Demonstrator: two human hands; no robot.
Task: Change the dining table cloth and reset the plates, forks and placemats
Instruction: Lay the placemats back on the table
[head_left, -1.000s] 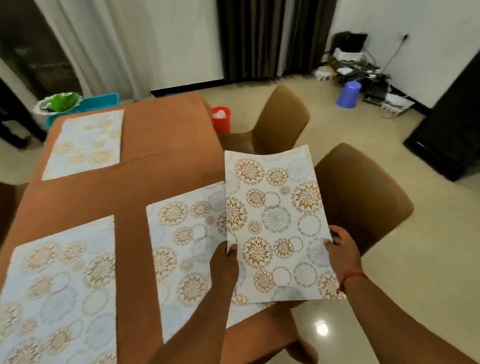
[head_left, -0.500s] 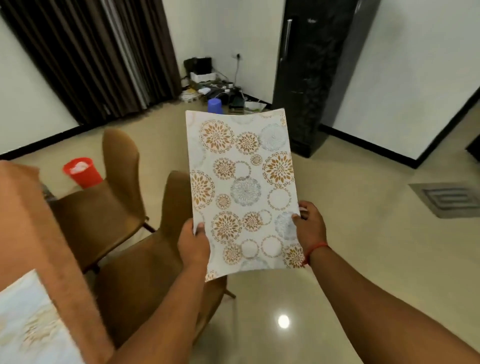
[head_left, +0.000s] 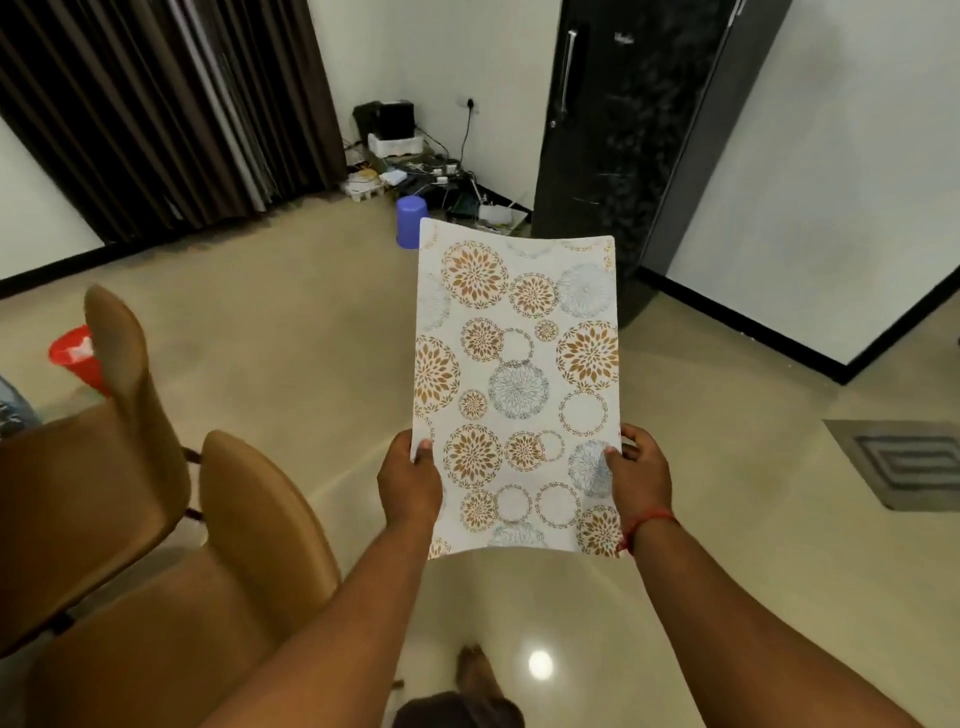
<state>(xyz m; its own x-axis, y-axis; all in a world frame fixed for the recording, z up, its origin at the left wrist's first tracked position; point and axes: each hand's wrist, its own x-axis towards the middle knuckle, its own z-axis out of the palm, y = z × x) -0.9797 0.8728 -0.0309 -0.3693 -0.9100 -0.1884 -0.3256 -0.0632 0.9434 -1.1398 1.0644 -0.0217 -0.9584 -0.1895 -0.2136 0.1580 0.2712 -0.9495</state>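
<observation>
- Carrying placemat (head_left: 519, 384) level, left hand (head_left: 410, 486) and right hand (head_left: 641, 475) pinching its near side edges.
- Steer clear of chairs (head_left: 130, 519) at nine o'clock; avoid creasing.

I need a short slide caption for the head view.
Both hands, left and right, hold a floral placemat beside two brown chairs.
</observation>
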